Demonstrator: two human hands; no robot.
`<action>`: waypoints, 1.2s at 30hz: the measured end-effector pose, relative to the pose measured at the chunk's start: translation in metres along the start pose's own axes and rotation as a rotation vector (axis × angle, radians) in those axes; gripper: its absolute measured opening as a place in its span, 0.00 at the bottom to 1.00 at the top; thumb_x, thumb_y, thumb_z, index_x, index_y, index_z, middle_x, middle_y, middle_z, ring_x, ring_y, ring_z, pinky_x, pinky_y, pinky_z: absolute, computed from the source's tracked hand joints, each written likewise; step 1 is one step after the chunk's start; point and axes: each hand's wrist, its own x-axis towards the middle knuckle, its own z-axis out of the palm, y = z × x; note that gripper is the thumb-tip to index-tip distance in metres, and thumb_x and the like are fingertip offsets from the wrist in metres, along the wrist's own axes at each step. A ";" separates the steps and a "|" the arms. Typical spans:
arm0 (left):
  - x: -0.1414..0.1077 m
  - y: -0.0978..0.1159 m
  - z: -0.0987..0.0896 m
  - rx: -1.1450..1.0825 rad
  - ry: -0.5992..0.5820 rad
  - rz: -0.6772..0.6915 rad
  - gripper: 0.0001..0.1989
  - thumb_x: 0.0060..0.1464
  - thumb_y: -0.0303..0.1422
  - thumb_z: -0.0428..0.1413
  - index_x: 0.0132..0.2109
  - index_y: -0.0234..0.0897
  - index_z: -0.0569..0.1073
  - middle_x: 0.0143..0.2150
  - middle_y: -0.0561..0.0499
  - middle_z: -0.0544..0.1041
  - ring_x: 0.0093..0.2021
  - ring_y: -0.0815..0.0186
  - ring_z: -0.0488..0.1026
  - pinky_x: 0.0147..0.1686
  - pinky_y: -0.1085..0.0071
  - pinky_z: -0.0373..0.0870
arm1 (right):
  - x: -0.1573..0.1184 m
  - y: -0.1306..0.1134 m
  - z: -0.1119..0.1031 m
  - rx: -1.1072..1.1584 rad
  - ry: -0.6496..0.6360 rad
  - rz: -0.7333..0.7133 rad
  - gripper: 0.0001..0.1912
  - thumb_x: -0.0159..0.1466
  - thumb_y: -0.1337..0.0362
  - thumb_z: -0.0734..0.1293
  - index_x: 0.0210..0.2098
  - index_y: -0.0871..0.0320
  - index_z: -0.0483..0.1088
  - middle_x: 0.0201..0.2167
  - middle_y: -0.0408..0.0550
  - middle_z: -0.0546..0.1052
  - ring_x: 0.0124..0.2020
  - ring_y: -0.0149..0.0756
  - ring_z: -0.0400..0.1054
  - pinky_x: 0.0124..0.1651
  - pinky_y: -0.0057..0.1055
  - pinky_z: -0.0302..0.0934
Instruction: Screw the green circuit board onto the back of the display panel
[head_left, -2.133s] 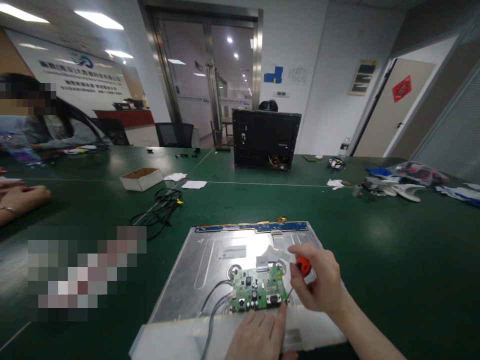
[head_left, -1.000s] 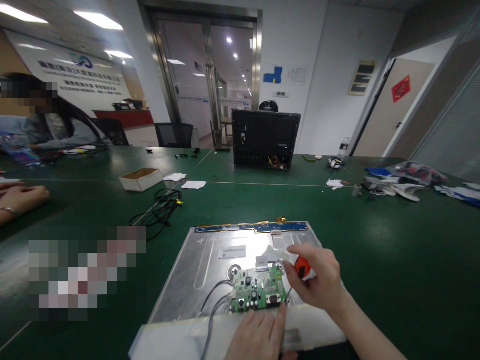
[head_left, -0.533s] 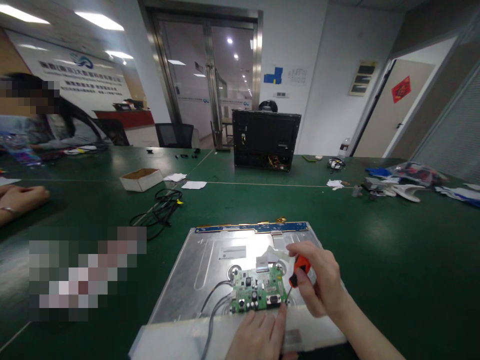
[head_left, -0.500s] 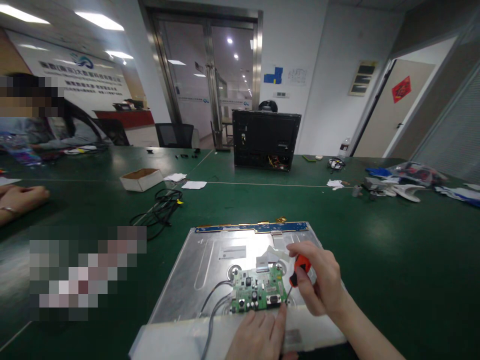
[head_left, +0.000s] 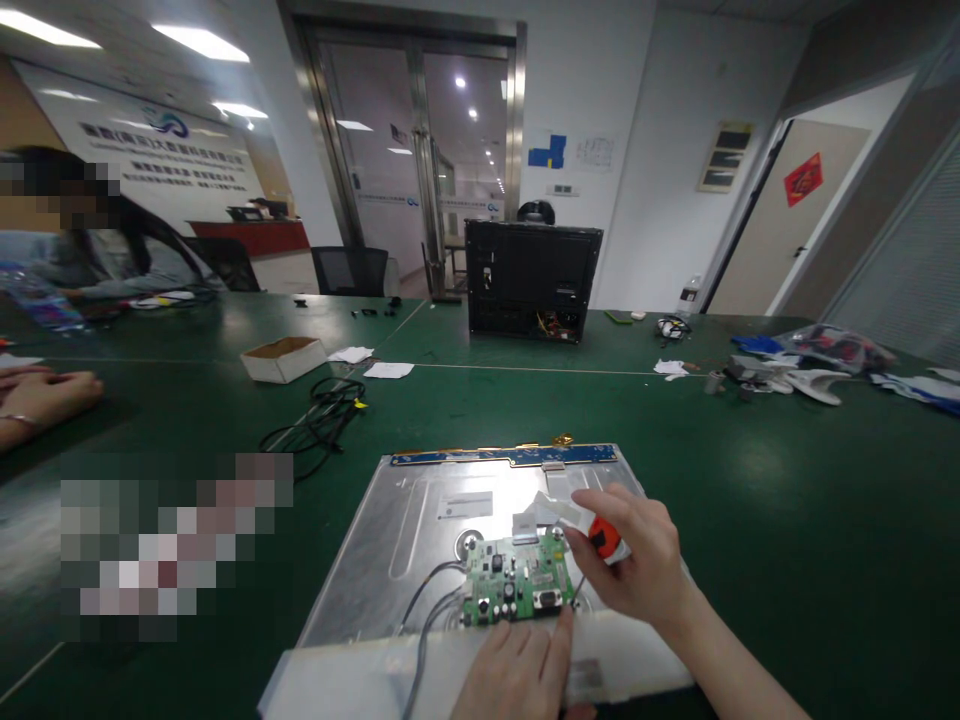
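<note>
the metal panel (head_left: 356, 570) is edged on its far side by a blue strip (head_left: 574, 454), its near side covered by a white sheet (head_left: 337, 680); room is given to the right by green tabletop (head_left: 787, 560). the green board (head_left: 517, 577) is set on the panel, just beyond the left hand (head_left: 517, 668), whose extended index fingertip is placed at the near right corner. by the right hand (head_left: 641, 562), the red-handled screwdriver (head_left: 604, 537) is gripped, its shaft angled to that corner. the handle is partly hidden; tip contact cannot be made out; the left wrist is cut off.
</note>
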 end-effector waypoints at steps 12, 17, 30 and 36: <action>-0.002 0.001 0.001 -0.004 -0.042 0.002 0.26 0.63 0.47 0.45 0.53 0.26 0.64 0.30 0.49 0.75 0.28 0.62 0.72 0.29 0.68 0.66 | 0.008 -0.003 -0.008 0.147 -0.040 0.019 0.17 0.57 0.71 0.57 0.46 0.58 0.63 0.24 0.43 0.71 0.24 0.35 0.68 0.25 0.30 0.60; -0.002 0.000 0.002 0.009 -0.034 0.005 0.26 0.65 0.46 0.42 0.54 0.26 0.64 0.27 0.50 0.74 0.28 0.62 0.71 0.29 0.68 0.65 | 0.004 -0.003 -0.004 0.066 -0.001 0.012 0.15 0.57 0.71 0.59 0.44 0.57 0.63 0.20 0.38 0.68 0.18 0.31 0.63 0.21 0.27 0.56; 0.000 0.001 0.000 0.019 -0.011 0.020 0.28 0.67 0.46 0.35 0.52 0.24 0.64 0.29 0.48 0.75 0.26 0.63 0.72 0.27 0.68 0.65 | 0.003 -0.002 -0.007 0.158 -0.038 -0.018 0.15 0.59 0.67 0.58 0.46 0.59 0.63 0.22 0.42 0.68 0.20 0.33 0.64 0.23 0.30 0.56; -0.001 0.000 0.000 0.006 -0.030 0.005 0.26 0.65 0.48 0.42 0.54 0.27 0.63 0.28 0.50 0.74 0.27 0.62 0.71 0.28 0.68 0.64 | 0.006 -0.004 -0.009 0.160 -0.038 0.012 0.17 0.57 0.70 0.57 0.46 0.60 0.63 0.24 0.44 0.71 0.24 0.35 0.69 0.25 0.30 0.60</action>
